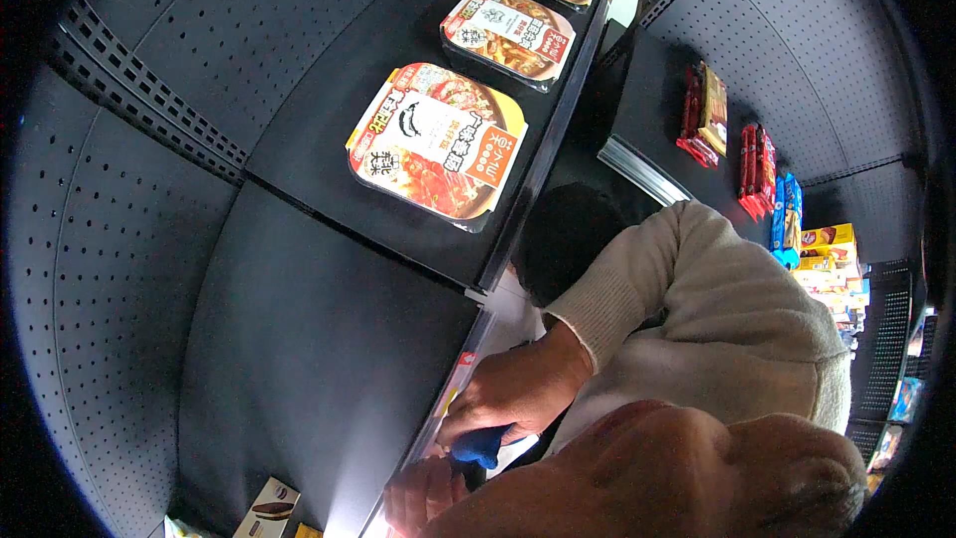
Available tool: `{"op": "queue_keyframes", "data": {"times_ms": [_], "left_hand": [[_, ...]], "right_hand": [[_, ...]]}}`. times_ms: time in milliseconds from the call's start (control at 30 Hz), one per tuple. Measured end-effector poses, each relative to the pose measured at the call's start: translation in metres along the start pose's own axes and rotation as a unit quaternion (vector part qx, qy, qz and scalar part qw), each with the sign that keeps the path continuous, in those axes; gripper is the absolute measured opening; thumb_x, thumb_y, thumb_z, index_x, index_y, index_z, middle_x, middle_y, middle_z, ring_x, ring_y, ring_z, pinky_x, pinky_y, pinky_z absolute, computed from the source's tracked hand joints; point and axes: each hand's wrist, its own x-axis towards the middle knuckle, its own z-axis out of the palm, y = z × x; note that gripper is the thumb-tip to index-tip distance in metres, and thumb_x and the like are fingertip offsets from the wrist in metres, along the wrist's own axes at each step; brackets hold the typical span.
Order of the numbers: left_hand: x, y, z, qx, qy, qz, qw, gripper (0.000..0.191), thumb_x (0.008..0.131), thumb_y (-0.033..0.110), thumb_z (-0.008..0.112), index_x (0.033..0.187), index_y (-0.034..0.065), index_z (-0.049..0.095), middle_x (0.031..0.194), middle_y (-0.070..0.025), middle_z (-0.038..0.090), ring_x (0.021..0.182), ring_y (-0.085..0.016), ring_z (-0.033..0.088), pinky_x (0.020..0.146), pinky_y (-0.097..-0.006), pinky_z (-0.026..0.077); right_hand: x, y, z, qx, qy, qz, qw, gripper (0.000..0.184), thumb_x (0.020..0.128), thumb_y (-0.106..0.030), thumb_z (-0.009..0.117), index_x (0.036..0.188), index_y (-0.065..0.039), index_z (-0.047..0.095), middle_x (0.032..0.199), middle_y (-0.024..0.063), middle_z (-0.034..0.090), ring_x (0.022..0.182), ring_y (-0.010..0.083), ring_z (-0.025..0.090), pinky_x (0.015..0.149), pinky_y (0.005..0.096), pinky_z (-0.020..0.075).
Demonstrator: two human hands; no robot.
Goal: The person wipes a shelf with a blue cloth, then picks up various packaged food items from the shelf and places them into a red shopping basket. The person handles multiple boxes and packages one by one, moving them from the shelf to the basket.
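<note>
My right hand (515, 388), in a beige knit sleeve, is closed around a bunched blue cloth (478, 446) at the front edge of a black metal shelf (299, 366). Just below it in the picture, my left hand (424, 495) lies along the same edge, fingers bent; its palm side is hidden, so its grip cannot be told. A clear price strip (448, 396) with a small red tag (467, 359) runs along that edge beside both hands.
Sealed ready-meal trays (441, 142) stand in a row on the upper shelf section. A white box (269, 509) is at the bottom left. Red packets (757, 172), blue packets (787, 220) and yellow boxes (829, 240) stand on shelving at the right. Perforated back panels (134, 261) rise at the left.
</note>
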Motion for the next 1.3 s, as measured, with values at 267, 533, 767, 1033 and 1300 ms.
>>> {"op": "queue_keyframes", "data": {"times_ms": [267,533,767,1033,1300], "left_hand": [[-0.008,-0.004,-0.006,0.01,-0.005,-0.007,1.0,0.038,0.087,0.023,0.069,0.118,0.0007,0.063,0.114,-0.0216,0.065,0.1,-0.035,0.065,0.089,-0.0475,0.051],[-0.003,-0.013,-0.002,0.014,-0.012,-0.006,1.0,0.041,0.089,0.026,0.067,0.12,-0.0007,0.063,0.114,-0.0235,0.064,0.1,-0.037,0.064,0.089,-0.0483,0.051],[-0.002,-0.018,0.002,0.012,-0.015,-0.002,1.0,0.043,0.091,0.028,0.066,0.121,-0.0019,0.062,0.114,-0.0252,0.064,0.1,-0.039,0.064,0.088,-0.049,0.052],[-0.003,-0.018,0.001,0.015,-0.031,-0.011,0.999,0.045,0.092,0.03,0.064,0.122,-0.0037,0.062,0.113,-0.0271,0.064,0.099,-0.04,0.064,0.088,-0.0487,0.052],[-0.005,-0.017,0.001,0.007,-0.057,-0.022,0.998,0.047,0.092,0.029,0.065,0.125,-0.0038,0.06,0.115,-0.0292,0.063,0.099,-0.041,0.063,0.088,-0.0492,0.052]], "right_hand": [[-0.002,-0.004,0.005,0.023,0.055,-0.034,0.998,0.036,0.088,-0.017,0.063,0.114,0.005,0.052,0.106,0.0249,0.063,0.101,0.0435,0.061,0.087,0.0508,0.0485],[-0.009,-0.008,0.004,0.04,0.07,-0.03,0.996,0.039,0.093,-0.022,0.06,0.12,0.005,0.051,0.116,0.0266,0.062,0.11,0.0432,0.06,0.095,0.0489,0.0482],[-0.011,-0.012,0.007,0.014,0.071,-0.004,0.997,0.043,0.094,-0.026,0.06,0.124,0.003,0.05,0.12,0.026,0.061,0.114,0.0421,0.059,0.098,0.0483,0.0481],[-0.013,-0.017,0.011,-0.007,0.067,-0.008,0.998,0.045,0.093,-0.026,0.06,0.126,0.003,0.048,0.118,0.0251,0.061,0.108,0.0418,0.062,0.093,0.0487,0.0508],[-0.018,-0.019,0.02,-0.047,0.082,-0.002,0.995,0.045,0.093,-0.026,0.059,0.126,0.003,0.049,0.113,0.0246,0.063,0.104,0.0418,0.062,0.088,0.0489,0.0519]]}}
